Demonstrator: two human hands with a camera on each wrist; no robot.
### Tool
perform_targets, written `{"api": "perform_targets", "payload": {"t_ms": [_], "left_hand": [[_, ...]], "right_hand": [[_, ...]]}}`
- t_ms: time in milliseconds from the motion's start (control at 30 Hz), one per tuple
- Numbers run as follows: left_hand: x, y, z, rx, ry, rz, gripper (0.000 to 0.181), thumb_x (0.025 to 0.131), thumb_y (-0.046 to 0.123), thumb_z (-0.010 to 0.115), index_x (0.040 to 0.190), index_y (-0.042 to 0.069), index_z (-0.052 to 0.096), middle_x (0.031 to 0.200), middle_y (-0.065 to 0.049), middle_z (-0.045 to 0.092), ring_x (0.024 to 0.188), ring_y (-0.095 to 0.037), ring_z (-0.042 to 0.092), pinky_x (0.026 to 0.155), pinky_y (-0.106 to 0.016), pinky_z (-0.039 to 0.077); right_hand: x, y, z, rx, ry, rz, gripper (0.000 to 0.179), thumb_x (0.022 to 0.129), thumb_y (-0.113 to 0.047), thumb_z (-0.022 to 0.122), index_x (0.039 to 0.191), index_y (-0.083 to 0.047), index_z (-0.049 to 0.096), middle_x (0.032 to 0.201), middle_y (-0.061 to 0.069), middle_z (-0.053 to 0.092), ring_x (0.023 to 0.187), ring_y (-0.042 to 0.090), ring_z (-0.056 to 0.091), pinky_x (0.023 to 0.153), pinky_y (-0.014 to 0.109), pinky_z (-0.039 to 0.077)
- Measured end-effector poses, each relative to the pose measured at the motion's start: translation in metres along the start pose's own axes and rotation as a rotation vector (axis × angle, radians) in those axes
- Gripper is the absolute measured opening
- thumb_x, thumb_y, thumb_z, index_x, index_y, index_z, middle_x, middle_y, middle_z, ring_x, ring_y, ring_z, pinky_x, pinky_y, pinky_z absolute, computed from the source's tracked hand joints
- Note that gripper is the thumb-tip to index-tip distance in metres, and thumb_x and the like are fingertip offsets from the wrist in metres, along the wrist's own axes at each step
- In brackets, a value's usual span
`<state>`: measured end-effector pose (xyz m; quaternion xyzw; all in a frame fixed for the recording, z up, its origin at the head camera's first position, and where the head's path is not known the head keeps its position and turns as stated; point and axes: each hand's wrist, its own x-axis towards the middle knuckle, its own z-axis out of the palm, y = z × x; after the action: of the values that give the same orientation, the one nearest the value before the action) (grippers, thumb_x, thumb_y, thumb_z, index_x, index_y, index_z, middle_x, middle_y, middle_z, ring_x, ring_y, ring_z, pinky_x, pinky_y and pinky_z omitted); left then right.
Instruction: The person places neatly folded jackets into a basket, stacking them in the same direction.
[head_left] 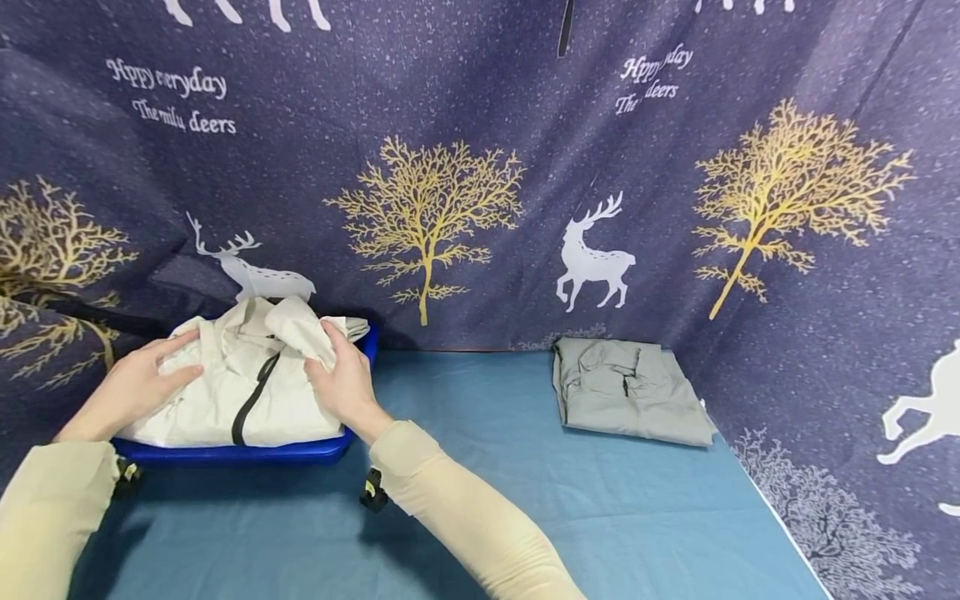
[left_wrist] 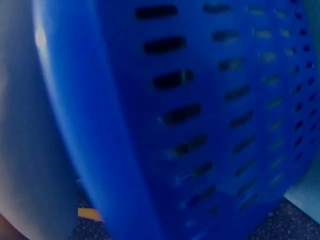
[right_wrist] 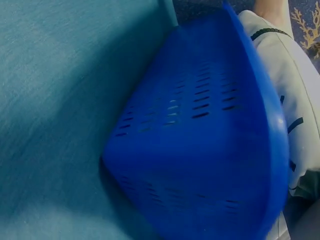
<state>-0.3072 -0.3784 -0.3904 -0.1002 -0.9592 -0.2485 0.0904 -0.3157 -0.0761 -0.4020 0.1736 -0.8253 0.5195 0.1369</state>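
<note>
Two grips, the left hand (head_left: 138,383) at nine o'clock and the right hand (head_left: 343,379) at three, are holding folds of the off-white garment (head_left: 217,396), which is lying between them in the blue slotted basket (head_left: 232,454), its long axis running from nine to three.

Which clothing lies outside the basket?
The grey folded clothing, on the table at the head view's right; the cream clothing sits in the blue basket.
</note>
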Motion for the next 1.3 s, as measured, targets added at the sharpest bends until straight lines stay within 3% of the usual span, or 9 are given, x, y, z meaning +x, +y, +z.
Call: {"api": "perform_targets", "payload": {"t_ms": [233,500,733,1067,1300], "left_hand": [[0.003,-0.010,0.003,0.006,-0.015,0.000,0.064,0.101,0.032,0.055,0.153,0.006,0.030,0.140,-0.043,0.032,0.121,-0.064,0.031,0.094,-0.072,0.026],[-0.004,-0.021,0.008,0.007,-0.043,-0.044,0.065,0.102,0.035,0.052,0.155,0.009,0.026,0.142,-0.043,0.028,0.123,-0.065,0.027,0.094,-0.075,0.024],[-0.005,-0.027,0.014,0.014,-0.047,-0.051,0.065,0.101,0.036,0.053,0.154,0.008,0.028,0.140,-0.045,0.029,0.122,-0.065,0.029,0.092,-0.073,0.027],[-0.006,-0.037,0.022,0.046,-0.052,-0.049,0.065,0.101,0.036,0.054,0.152,0.003,0.032,0.138,-0.046,0.031,0.122,-0.065,0.029,0.093,-0.074,0.026],[-0.008,-0.041,0.026,0.072,-0.090,-0.060,0.066,0.100,0.036,0.055,0.148,-0.004,0.034,0.135,-0.046,0.034,0.121,-0.064,0.031,0.091,-0.073,0.028]], "right_hand": [[-0.001,0.008,0.012,-0.057,-0.016,0.073,0.060,0.091,-0.023,0.066,0.147,-0.027,0.046,0.139,-0.004,0.055,0.125,0.014,0.051,0.100,0.025,0.041],[-0.005,0.007,0.016,-0.184,-0.120,0.072,0.063,0.092,-0.020,0.065,0.150,-0.022,0.042,0.141,-0.001,0.053,0.127,0.018,0.050,0.102,0.026,0.040],[-0.004,0.000,0.016,-0.244,-0.181,0.145,0.062,0.092,-0.020,0.064,0.150,-0.026,0.042,0.139,-0.003,0.054,0.128,0.017,0.049,0.101,0.027,0.041],[-0.007,-0.003,0.022,-0.451,-0.171,0.066,0.060,0.091,-0.018,0.067,0.147,-0.021,0.045,0.121,0.005,0.065,0.106,0.019,0.063,0.087,0.027,0.050],[-0.011,-0.005,0.029,-0.658,-0.184,-0.006,0.054,0.091,-0.018,0.065,0.141,-0.018,0.048,0.101,0.005,0.066,0.082,0.017,0.067,0.068,0.027,0.054]]}}
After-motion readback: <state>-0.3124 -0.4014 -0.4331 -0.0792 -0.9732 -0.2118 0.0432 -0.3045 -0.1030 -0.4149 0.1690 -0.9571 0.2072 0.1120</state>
